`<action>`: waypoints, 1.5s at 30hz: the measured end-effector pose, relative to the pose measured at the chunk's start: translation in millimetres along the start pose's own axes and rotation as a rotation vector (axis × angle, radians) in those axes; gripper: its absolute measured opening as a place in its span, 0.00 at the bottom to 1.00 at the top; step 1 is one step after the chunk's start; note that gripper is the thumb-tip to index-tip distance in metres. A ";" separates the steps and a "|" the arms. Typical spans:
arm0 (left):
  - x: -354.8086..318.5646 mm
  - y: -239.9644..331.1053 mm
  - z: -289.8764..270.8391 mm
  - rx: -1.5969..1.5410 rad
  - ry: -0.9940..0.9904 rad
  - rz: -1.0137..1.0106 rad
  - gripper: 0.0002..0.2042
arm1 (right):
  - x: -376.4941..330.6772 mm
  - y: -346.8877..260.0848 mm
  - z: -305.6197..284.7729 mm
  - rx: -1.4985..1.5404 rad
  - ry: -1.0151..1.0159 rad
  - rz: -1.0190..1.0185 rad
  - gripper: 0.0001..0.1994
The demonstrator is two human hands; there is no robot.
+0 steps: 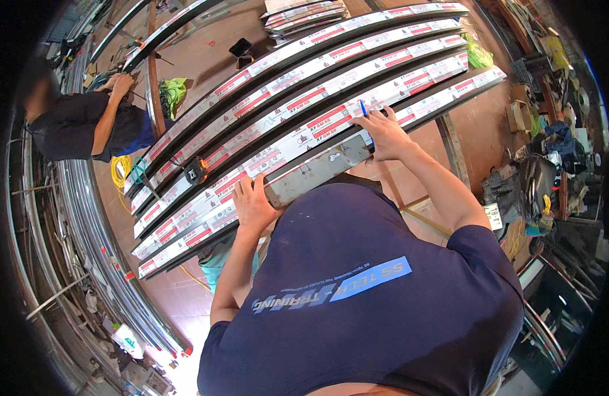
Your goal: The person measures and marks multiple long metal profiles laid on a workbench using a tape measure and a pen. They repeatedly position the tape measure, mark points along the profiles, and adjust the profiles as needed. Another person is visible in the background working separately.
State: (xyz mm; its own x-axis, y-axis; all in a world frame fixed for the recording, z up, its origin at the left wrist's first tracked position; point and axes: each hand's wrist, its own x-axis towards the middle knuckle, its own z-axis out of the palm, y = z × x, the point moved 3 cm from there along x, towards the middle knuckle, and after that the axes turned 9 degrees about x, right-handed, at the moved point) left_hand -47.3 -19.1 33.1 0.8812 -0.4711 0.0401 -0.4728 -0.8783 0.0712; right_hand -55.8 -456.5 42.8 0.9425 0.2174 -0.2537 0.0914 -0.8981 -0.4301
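A worn grey metal plate point(318, 170) with holes lies along the nearest of several long bars point(185, 237), which carry white and red protective film. My left hand point(253, 203) grips the plate's left end, fingertips reaching over onto the film. At the other end, my right hand point(386, 135) curls over the bar beside the plate. A blue pen point(362, 108) stands up between its fingers, and its thumb is near the plate's corner. The pen's lower part is hidden by the fingers.
A black tape measure point(195, 173) sits on the bars, left of centre. Across at the left, a person point(80, 122) works with their hands at another bar. Metal profiles point(103, 251) are stacked along the left side. Stacked boards point(303, 18) lie behind, and clutter fills the right.
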 end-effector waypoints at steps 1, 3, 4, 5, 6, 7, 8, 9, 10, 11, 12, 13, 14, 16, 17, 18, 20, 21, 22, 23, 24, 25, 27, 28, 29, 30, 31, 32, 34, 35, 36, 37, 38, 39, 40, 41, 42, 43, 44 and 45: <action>-0.1 0.5 1.4 0.006 -0.003 0.002 0.50 | -1.0 1.7 2.5 0.003 0.032 -0.026 0.64; 0.6 -0.1 3.5 0.022 -0.005 0.002 0.50 | -1.0 7.2 7.6 -0.009 0.097 -0.087 0.57; 1.1 0.1 4.3 0.004 0.003 0.013 0.49 | 0.3 12.4 11.1 0.001 0.080 -0.089 0.55; 1.0 0.6 4.8 -0.014 0.010 0.020 0.49 | 1.1 16.1 14.6 0.020 0.087 -0.120 0.53; 1.6 0.2 5.0 -0.059 0.011 0.010 0.49 | 0.3 19.5 17.4 0.021 0.114 -0.123 0.50; 3.4 -0.3 5.8 -0.037 -0.023 0.029 0.49 | 2.7 19.9 18.5 0.032 0.174 -0.172 0.48; 3.6 -0.2 6.4 -0.037 -0.069 0.025 0.49 | 7.5 23.5 22.2 -0.028 0.081 -0.087 0.46; 0.9 -2.9 4.6 -0.033 -0.104 0.009 0.49 | 7.5 21.2 20.2 -0.008 0.151 -0.155 0.46; -0.6 -2.4 3.9 -0.021 -0.134 -0.001 0.49 | 7.9 17.4 18.7 0.013 0.187 -0.194 0.46; -0.8 -3.1 2.7 -0.011 -0.148 -0.008 0.49 | 8.5 14.9 17.6 0.031 0.164 -0.180 0.46; -1.5 -8.0 -1.6 -0.064 -0.134 0.025 0.50 | 7.6 13.4 14.3 0.051 0.141 -0.147 0.45; -0.8 -14.3 -5.6 -0.117 -0.116 0.067 0.52 | 7.7 9.9 11.8 0.041 0.124 -0.155 0.45; 1.0 -22.5 -10.2 -0.178 -0.096 0.122 0.53 | 6.4 7.3 8.8 0.039 0.107 -0.137 0.45; 4.1 -55.5 -23.7 -0.241 0.040 0.016 0.53 | 4.7 1.3 4.3 0.057 0.106 -0.129 0.46; 7.4 -73.3 -29.3 -0.292 0.118 -0.022 0.53 | 4.4 -0.4 3.1 0.064 0.103 -0.112 0.47; 15.8 -94.6 -32.0 -0.189 0.162 -0.141 0.52 | 5.9 -2.7 2.4 0.053 0.102 -0.126 0.49; 32.1 -137.6 -36.5 -0.018 0.227 -0.307 0.51 | 6.6 -4.4 2.5 0.024 0.071 -0.099 0.52; 34.5 -155.4 -36.6 0.056 0.237 -0.353 0.51 | 6.3 -7.6 3.4 0.043 0.077 -0.144 0.54; 35.7 -169.1 -32.6 0.106 0.165 -0.345 0.51 | 8.3 -8.7 4.3 0.057 0.063 -0.134 0.57; 44.2 -181.7 -27.8 0.152 0.144 -0.296 0.50 | 6.9 -4.6 1.1 0.070 0.028 -0.061 0.60; 48.2 -193.1 -18.8 0.096 0.046 -0.300 0.50 | 3.1 -4.5 -1.5 0.085 0.034 -0.085 0.62; 50.9 -201.7 -11.9 0.048 0.027 -0.258 0.50 | 0.5 -4.1 -4.7 0.099 0.047 -0.090 0.64; 56.5 -215.9 1.5 -0.041 0.001 -0.237 0.45 | -2.8 -1.9 -10.2 0.156 -0.005 -0.072 0.66; 53.0 -219.1 7.0 -0.098 -0.006 -0.246 0.41 | -5.8 -3.5 -14.8 0.165 0.043 -0.121 0.62; 53.9 -221.6 12.1 -0.112 -0.024 -0.237 0.37 | -6.2 -7.7 -18.0 0.177 0.092 -0.187 0.58; 53.1 -222.1 14.6 -0.095 -0.017 -0.249 0.37 | -4.4 -10.2 -18.0 0.280 0.068 -0.164 0.49; 54.7 -223.3 15.6 -0.049 -0.081 -0.275 0.36 | 1.2 -14.1 -19.8 0.400 0.063 -0.183 0.41; 56.4 -219.0 14.1 -0.042 -0.065 -0.292 0.34 | 2.6 -21.0 -19.6 0.442 0.121 -0.188 0.30; 71.8 -205.0 9.1 -0.151 -0.095 -0.375 0.33 | 9.9 -44.6 -8.7 0.658 0.205 -0.138 0.16; 82.5 -190.8 4.2 -0.267 -0.185 -0.357 0.33 | 16.5 -57.0 -1.7 0.826 0.220 -0.065 0.13; 92.0 -168.8 -3.0 -0.481 -0.195 -0.278 0.33 | 23.8 -71.6 2.1 0.890 0.258 -0.081 0.11; 98.2 -141.1 -8.1 -0.706 -0.255 -0.253 0.33 | 30.1 -86.1 6.0 0.955 0.286 -0.098 0.10; 105.0 -109.0 -16.1 -0.712 -0.238 -0.153 0.34 | 33.2 -101.0 9.4 0.998 0.327 -0.145 0.11; 111.4 -75.1 -23.2 -0.735 -0.250 -0.099 0.36 | 34.9 -114.9 11.5 1.049 0.365 -0.207 0.13; 112.1 -43.9 -34.7 -0.691 -0.270 -0.025 0.38 | 38.1 -124.9 16.2 1.046 0.312 -0.110 0.15; 112.6 -13.2 -46.9 -0.681 -0.253 0.076 0.39 | 40.3 -131.7 18.8 1.061 0.263 -0.036 0.17; 116.1 13.5 -53.2 -0.686 -0.324 0.050 0.40 | 39.9 -135.7 17.9 0.959 0.255 -0.030 0.18; 117.6 34.9 -62.7 -0.748 -0.318 0.093 0.41 | 41.0 -139.8 18.0 0.961 0.221 -0.047 0.18; 119.3 49.6 -67.5 -0.814 -0.390 0.027 0.40 | 38.1 -136.5 19.8 1.130 0.184 0.051 0.17; 119.4 62.1 -73.4 -0.830 -0.336 0.008 0.39 | 34.0 -131.5 23.5 1.296 0.115 0.187 0.17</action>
State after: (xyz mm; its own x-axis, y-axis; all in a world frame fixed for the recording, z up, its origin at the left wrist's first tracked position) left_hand 28.4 -123.9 115.4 0.7699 -0.5908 -0.2411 -0.2133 -0.5944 0.7754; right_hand -43.4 -322.0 70.4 0.9350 0.0392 -0.3525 -0.3547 0.1191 -0.9274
